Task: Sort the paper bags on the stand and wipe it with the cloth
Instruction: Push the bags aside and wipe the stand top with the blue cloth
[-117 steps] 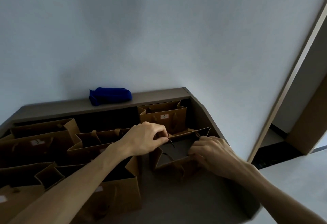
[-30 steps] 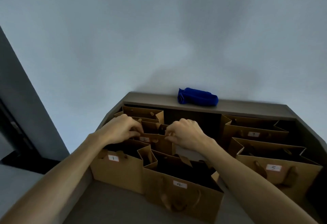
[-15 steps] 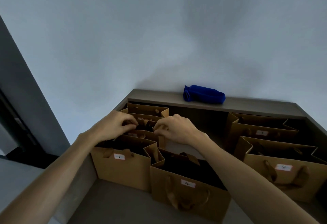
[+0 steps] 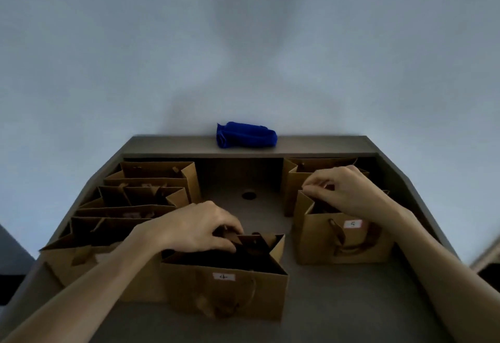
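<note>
Sorting step, bags 4 and 5 in hand.
You had the left hand (image 4: 200, 227) pinching bag 4's (image 4: 224, 286) rim, right hand (image 4: 343, 193) pinching bag 5's (image 4: 343, 237) rim (cloth (image 4: 246, 135) untouched); next, line them up.

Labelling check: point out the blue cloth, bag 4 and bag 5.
blue cloth (image 4: 246, 135), head view, middle of the roll.
bag 4 (image 4: 223, 277), head view, its number label.
bag 5 (image 4: 352, 224), head view, its number label.
</note>
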`<state>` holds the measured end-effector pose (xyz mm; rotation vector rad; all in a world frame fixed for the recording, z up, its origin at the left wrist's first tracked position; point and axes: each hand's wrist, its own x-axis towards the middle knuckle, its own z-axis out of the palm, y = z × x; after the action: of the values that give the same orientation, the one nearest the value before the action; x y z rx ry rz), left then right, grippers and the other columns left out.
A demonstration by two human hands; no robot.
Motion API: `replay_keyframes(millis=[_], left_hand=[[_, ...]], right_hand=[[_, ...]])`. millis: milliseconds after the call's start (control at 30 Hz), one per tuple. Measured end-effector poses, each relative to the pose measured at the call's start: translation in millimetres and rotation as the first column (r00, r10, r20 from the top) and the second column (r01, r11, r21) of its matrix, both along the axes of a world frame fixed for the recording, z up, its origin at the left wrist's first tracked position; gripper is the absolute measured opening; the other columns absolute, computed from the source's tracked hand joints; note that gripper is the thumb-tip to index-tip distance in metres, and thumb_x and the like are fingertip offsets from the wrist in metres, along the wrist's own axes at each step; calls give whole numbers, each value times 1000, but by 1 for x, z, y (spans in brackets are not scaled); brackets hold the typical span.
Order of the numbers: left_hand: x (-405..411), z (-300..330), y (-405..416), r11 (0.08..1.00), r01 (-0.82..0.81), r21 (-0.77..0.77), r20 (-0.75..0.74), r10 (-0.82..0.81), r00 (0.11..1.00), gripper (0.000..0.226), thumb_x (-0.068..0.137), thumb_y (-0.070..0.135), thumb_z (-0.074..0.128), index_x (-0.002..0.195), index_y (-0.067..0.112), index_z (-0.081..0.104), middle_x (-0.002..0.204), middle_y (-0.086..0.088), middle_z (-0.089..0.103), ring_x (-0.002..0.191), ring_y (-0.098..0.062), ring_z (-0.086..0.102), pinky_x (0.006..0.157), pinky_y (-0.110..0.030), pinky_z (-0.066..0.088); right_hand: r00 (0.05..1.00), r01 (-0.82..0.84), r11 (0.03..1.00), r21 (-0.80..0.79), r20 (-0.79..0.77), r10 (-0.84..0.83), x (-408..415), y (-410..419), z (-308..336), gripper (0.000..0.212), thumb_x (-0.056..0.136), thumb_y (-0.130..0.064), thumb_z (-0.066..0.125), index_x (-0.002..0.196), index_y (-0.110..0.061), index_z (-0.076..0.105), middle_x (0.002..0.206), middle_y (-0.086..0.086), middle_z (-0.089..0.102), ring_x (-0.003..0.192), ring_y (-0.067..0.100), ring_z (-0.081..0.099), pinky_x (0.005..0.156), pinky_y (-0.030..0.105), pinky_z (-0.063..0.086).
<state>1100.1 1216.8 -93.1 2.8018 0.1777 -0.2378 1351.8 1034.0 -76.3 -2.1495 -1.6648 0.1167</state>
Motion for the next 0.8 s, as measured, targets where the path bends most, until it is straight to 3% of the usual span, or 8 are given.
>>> replay_keyframes(millis=[167, 300, 467, 800], left_hand=[[11, -3, -1, 1000, 22, 6, -30, -22, 999, 17, 94, 23, 56, 105, 34, 63, 97, 14, 64, 90, 4, 60, 84, -27, 52], [16, 0, -3, 1000, -12, 28, 5, 12, 1000, 18, 94, 22, 56, 104, 33, 65, 92, 17, 65, 88, 7, 60, 81, -20, 51], [29, 5, 15, 992, -105, 63, 70, 101, 992, 23, 93, 20, 57, 110, 32, 66, 97, 19, 67, 88, 9, 61, 83, -21, 52], [83, 4, 61, 941, -297, 164, 143, 275, 951, 27, 95, 14, 51, 110, 32, 64, 107, 4, 65, 93, -9, 61, 85, -36, 54]], right_hand=[[1000, 21, 990, -141, 4, -20, 20, -37, -12, 27, 86, -50, 64, 107, -34, 68, 101, -21, 64, 93, -6, 61, 78, 10, 49], [996, 29, 964, -265, 84, -7, 24, -42, -24, 21, 92, -42, 63, 109, -31, 67, 103, -17, 63, 97, 1, 59, 84, 21, 51], [996, 10, 971, -237, 87, 11, 18, -29, -33, 15, 96, -32, 59, 109, -31, 67, 104, -16, 64, 97, 4, 61, 84, 28, 55], [997, 29, 977, -210, 78, -13, 10, -21, -45, 15, 99, -33, 55, 112, -32, 62, 109, -14, 63, 99, 7, 62, 86, 31, 56]])
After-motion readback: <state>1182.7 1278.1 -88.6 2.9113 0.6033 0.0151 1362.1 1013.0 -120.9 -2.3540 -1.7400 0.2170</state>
